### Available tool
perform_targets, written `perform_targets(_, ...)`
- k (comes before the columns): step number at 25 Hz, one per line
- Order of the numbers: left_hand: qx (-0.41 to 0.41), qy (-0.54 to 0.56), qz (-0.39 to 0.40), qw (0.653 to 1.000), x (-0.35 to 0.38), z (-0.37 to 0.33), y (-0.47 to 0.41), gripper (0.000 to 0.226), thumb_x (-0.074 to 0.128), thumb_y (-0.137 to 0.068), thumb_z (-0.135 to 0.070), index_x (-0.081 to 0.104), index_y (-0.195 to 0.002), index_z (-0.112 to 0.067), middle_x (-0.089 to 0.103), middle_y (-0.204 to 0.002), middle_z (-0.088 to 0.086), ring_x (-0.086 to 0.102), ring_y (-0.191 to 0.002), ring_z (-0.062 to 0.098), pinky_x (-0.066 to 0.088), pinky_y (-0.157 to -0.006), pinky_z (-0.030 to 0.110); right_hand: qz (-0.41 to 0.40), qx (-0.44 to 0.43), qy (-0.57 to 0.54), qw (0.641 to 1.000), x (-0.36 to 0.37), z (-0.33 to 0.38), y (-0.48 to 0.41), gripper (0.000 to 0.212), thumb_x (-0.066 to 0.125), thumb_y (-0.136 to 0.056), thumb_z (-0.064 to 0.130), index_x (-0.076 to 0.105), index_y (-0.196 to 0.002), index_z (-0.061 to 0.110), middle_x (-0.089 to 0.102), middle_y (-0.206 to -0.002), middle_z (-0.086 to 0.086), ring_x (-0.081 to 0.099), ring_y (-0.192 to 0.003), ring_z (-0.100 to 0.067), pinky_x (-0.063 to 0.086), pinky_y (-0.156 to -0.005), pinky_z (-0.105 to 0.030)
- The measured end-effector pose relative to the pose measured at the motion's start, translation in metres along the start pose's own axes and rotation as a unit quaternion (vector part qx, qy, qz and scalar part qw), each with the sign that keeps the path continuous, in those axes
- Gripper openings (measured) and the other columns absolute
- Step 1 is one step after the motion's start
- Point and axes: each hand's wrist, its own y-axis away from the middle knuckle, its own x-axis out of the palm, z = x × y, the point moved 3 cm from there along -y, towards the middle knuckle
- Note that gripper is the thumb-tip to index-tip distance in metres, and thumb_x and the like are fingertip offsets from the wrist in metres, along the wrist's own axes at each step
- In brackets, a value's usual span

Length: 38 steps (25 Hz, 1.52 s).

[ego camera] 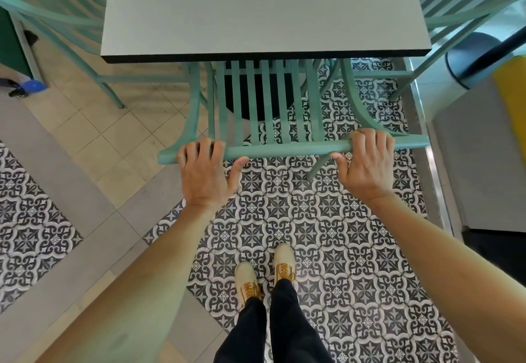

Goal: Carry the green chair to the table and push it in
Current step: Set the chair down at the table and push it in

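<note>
The green chair [284, 150] stands right in front of me, its slatted back facing me and its seat hidden beneath the grey table [170, 15]. My left hand [205, 170] grips the left part of the chair's top rail, fingers over it and thumb under. My right hand [368, 160] grips the right part of the same rail. The table's black front edge [170, 58] runs just above the chair's back slats.
Two more green chairs flank the table, one at the left [57, 15] and one at the right [444, 6]. A metal floor strip [435, 169] and a white counter [484, 149] lie to the right. My feet [267, 274] stand on patterned tiles.
</note>
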Motion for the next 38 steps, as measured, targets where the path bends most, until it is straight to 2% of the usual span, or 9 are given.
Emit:
perform_targets(4, 0.008, -0.005, 0.002, 1.0, -0.003, 0.015, 0.0, 0.06, 0.032, -0.103, -0.067, 0.054, -0.098, -0.011, 0.051, -0.097, 0.008, 0.036, -0.089, 0.026, 0.03, -0.085, 0.041, -0.015, 0.004, -0.003, 1.0, -0.002, 0.018, 0.004, 0.048, 0.035, -0.105, 0.053, 0.051, -0.102, 0.008, 0.05, -0.099, -0.011, 0.04, -0.087, -0.027, 0.036, -0.083, -0.044)
perform_targets(13, -0.001, -0.008, 0.015, 1.0, -0.008, 0.05, 0.007, 0.067, 0.026, -0.104, -0.069, 0.057, -0.101, -0.009, 0.047, -0.101, 0.009, 0.041, -0.091, 0.03, 0.035, -0.093, 0.047, -0.037, 0.014, -0.014, 0.999, -0.004, 0.059, 0.017, 0.053, 0.027, -0.108, 0.056, 0.05, -0.102, 0.009, 0.048, -0.096, -0.011, 0.041, -0.086, -0.027, 0.037, -0.083, -0.046)
perform_targets(22, -0.022, -0.02, 0.009, 1.0, -0.014, 0.021, 0.018, 0.066, 0.028, -0.105, -0.066, 0.055, -0.098, -0.006, 0.048, -0.099, 0.013, 0.039, -0.091, 0.03, 0.034, -0.09, 0.047, -0.039, -0.022, -0.001, 0.999, -0.006, 0.032, 0.018, 0.061, 0.025, -0.108, 0.06, 0.056, -0.103, 0.007, 0.055, -0.098, -0.012, 0.042, -0.085, -0.026, 0.035, -0.078, -0.042)
perform_targets(27, -0.01, -0.008, -0.002, 1.0, -0.012, 0.016, 0.013, 0.065, 0.027, -0.104, -0.067, 0.055, -0.097, -0.008, 0.049, -0.097, 0.012, 0.038, -0.088, 0.028, 0.033, -0.085, 0.044, -0.038, -0.022, -0.005, 0.999, -0.003, 0.025, 0.014, 0.052, 0.039, -0.102, 0.057, 0.056, -0.105, 0.008, 0.055, -0.098, -0.011, 0.043, -0.086, -0.027, 0.033, -0.078, -0.042)
perform_targets(31, -0.009, -0.008, 0.004, 1.0, -0.003, 0.012, 0.001, 0.063, 0.031, -0.103, -0.066, 0.056, -0.099, -0.008, 0.049, -0.098, 0.012, 0.043, -0.088, 0.031, 0.034, -0.087, 0.047, -0.027, -0.016, -0.004, 0.999, 0.001, 0.014, 0.001, 0.056, 0.028, -0.106, 0.062, 0.053, -0.105, 0.011, 0.053, -0.1, -0.01, 0.044, -0.087, -0.027, 0.035, -0.08, -0.043)
perform_targets(38, 0.001, -0.002, -0.026, 1.0, 0.001, 0.013, 0.0, 0.063, 0.029, -0.104, -0.066, 0.055, -0.099, -0.008, 0.052, -0.097, 0.013, 0.042, -0.087, 0.03, 0.033, -0.088, 0.047, -0.021, -0.011, -0.005, 1.0, 0.004, 0.011, 0.0, 0.059, 0.028, -0.107, 0.063, 0.053, -0.106, 0.009, 0.054, -0.103, -0.011, 0.046, -0.088, -0.029, 0.037, -0.081, -0.045)
